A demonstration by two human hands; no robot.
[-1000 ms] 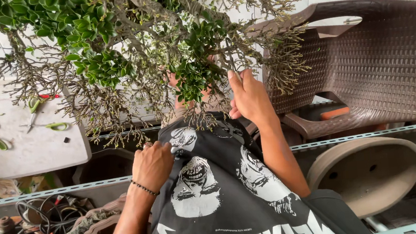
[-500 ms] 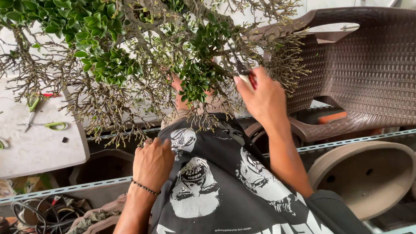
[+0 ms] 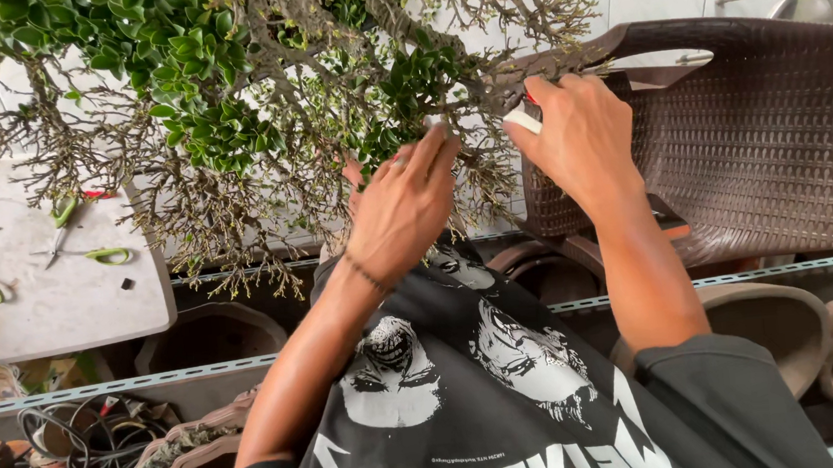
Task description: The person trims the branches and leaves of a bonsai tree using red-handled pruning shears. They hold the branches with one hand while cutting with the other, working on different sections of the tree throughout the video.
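Leafy twigs (image 3: 406, 114) touched; right hand (image 3: 579, 139) perhaps gripping tool

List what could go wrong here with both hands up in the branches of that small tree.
1. The right hand holds a tool with a white and red handle among dense twigs; its tip is hidden, so it might cut the wrong branch.
2. The left hand reaches close by and might get nicked.
3. The bare twigs might scratch the hands or snap.

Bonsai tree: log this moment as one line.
left hand: fingers in bonsai tree twigs | right hand: gripping small white-handled tool | scissors on table
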